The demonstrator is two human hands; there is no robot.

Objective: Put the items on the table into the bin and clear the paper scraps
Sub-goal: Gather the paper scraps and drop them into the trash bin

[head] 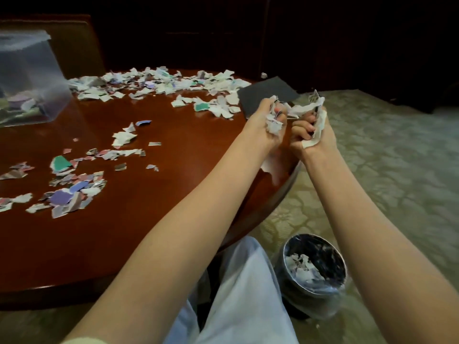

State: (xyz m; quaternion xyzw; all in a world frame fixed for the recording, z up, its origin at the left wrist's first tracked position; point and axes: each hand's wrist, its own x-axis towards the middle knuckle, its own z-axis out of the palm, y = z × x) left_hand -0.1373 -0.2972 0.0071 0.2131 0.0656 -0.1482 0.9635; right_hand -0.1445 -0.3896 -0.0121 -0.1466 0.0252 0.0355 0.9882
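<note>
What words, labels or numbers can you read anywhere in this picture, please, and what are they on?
No text can be read.
The paper scraps: coloured print, too small and blurred to read.
The clear box, dark sheet and bin: no lettering visible.

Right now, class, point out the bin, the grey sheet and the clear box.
bin [310, 302]: head view, front outer wall.
grey sheet [265, 94]: head view, middle of top face.
clear box [32, 70]: head view, side wall.

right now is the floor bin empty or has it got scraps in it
Partly full: the bin holds a heap of paper scraps, with dark liner bare beside them.
</note>
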